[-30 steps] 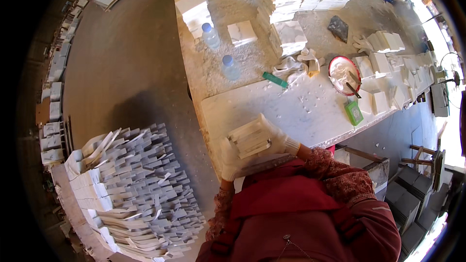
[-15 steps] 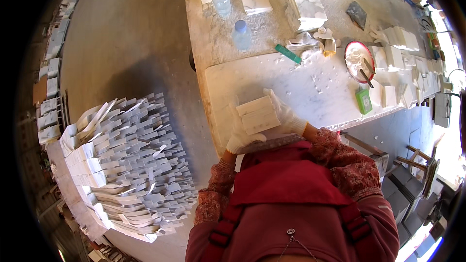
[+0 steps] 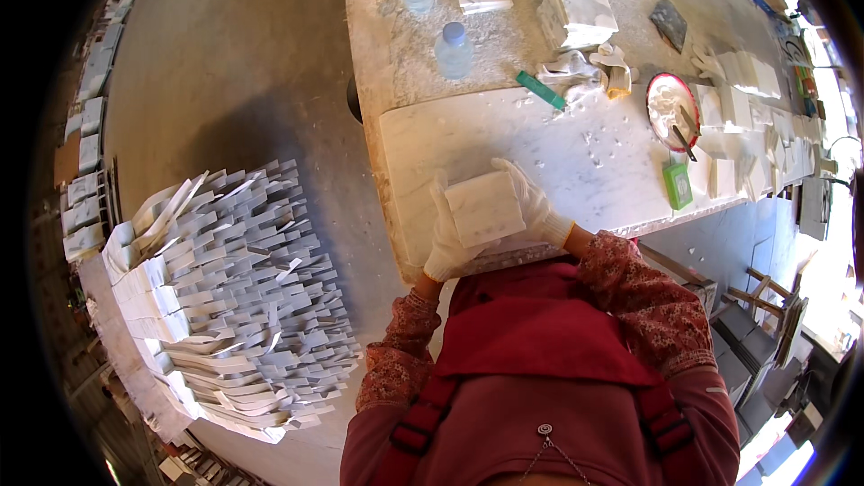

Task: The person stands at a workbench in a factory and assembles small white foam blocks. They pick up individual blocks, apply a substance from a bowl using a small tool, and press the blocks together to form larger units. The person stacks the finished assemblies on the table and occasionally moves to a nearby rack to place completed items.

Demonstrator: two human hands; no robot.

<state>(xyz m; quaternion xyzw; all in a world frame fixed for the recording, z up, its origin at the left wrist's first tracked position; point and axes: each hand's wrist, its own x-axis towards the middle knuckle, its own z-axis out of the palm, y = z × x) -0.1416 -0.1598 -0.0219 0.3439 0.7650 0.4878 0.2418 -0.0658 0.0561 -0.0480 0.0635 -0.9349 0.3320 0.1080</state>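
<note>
Between my two gloved hands is a white marble tile (image 3: 486, 208), held over the near left end of a pale marble slab (image 3: 567, 175). My left hand (image 3: 448, 236) is closed along the tile's left side, with its fingers pointing away from me. My right hand (image 3: 538, 212) grips the right side, fingertips near the far right corner. From above, one broad veined face shows; whether more tiles lie beneath it is hidden.
Right of my hands stand a green box (image 3: 677, 186) and a red-rimmed bowl (image 3: 671, 112) of white paste with a spreading tool. Farther back are a green bar (image 3: 541, 90), gloves (image 3: 612, 70), two bottles (image 3: 454, 51) and tile stacks (image 3: 583, 16). Many thin tiles (image 3: 261, 297) fill a pallet at left.
Two tile faces showed offset between my hands; now a single face shows, its edges squared up. My left hand has turned more upright against the side.
</note>
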